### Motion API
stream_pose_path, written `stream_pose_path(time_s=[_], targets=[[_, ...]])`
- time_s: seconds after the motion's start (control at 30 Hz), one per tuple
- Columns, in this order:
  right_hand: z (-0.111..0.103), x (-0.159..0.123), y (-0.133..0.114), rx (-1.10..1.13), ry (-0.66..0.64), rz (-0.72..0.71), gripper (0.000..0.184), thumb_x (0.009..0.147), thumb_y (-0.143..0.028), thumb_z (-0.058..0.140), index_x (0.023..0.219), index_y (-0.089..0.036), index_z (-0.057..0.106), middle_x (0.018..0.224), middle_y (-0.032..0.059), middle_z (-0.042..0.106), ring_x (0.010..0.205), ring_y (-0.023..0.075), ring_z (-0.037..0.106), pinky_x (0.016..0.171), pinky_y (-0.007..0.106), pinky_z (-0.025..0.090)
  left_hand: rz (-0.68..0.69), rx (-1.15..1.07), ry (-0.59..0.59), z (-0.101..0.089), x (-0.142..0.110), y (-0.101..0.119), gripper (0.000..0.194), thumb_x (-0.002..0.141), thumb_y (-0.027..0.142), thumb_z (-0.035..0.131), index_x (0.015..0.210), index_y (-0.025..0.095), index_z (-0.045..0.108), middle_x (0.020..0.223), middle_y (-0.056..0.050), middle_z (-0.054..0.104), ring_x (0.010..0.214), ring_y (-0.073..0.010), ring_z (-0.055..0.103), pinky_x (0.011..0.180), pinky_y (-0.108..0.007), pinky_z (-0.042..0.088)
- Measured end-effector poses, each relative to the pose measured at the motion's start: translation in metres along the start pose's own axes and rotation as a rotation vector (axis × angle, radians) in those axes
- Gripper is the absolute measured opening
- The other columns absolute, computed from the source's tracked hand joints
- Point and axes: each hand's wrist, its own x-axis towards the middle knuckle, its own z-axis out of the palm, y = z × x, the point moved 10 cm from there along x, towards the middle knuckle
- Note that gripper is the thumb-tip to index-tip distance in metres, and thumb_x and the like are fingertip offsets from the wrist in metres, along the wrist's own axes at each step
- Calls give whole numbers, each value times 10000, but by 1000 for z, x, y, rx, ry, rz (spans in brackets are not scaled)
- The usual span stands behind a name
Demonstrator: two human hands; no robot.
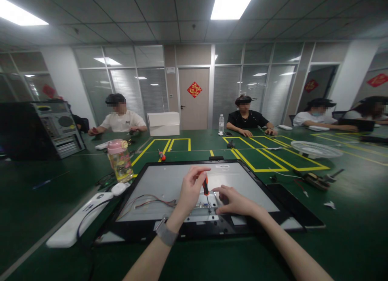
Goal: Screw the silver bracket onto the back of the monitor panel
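Note:
My left hand (194, 186) is closed around the top of a red and black screwdriver (206, 187), which stands upright with its tip down at a metal bracket on a flat monitor panel (157, 178). Beside the shaft, my right hand (232, 200) rests on the bracket's right side, thumb and fingers apart; whether it pinches anything small I cannot make out. The panel lies back side up, grey metal within a black frame. Thin wires (148, 200) run over it, left of my left hand.
A white power strip (81, 220) and a pink-lidded bottle (120, 160) stand left of the panel. To the right lie a black slab (295, 204) and a dark tool (317, 179). Farther back are a white box (163, 123), a water bottle (221, 124), a computer case (30, 129) and several seated people.

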Motion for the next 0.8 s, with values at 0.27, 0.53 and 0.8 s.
stream_pose_path(time_s=[0.27, 0.53, 0.8], targets=[[0, 0, 0, -3, 0, -1, 689, 695, -433, 796, 1306, -211, 569, 945, 42, 589, 914, 241, 553, 832, 332, 410, 5, 29, 40, -3, -1, -1, 223, 814, 356, 631, 875, 172, 740, 867, -44, 569, 765, -147, 604, 695, -259, 488], [-2, -2, -3, -14, -2, 15, 691, 696, -432, 798, 1314, -228, 567, 960, 44, 596, 925, 246, 549, 850, 341, 408, 6, 11, 3, -2, 0, 1, 286, 892, 320, 518, 1016, 158, 719, 906, -79, 687, 899, -185, 639, 856, -304, 494], [-2, -1, -3, -6, 1, 9, 675, 694, -430, 794, 1301, -237, 569, 935, 29, 583, 905, 233, 547, 839, 331, 406, 46, 55, 11, 1, -3, 2, 189, 778, 283, 688, 924, 181, 752, 838, -46, 618, 797, -159, 620, 771, -278, 505]])
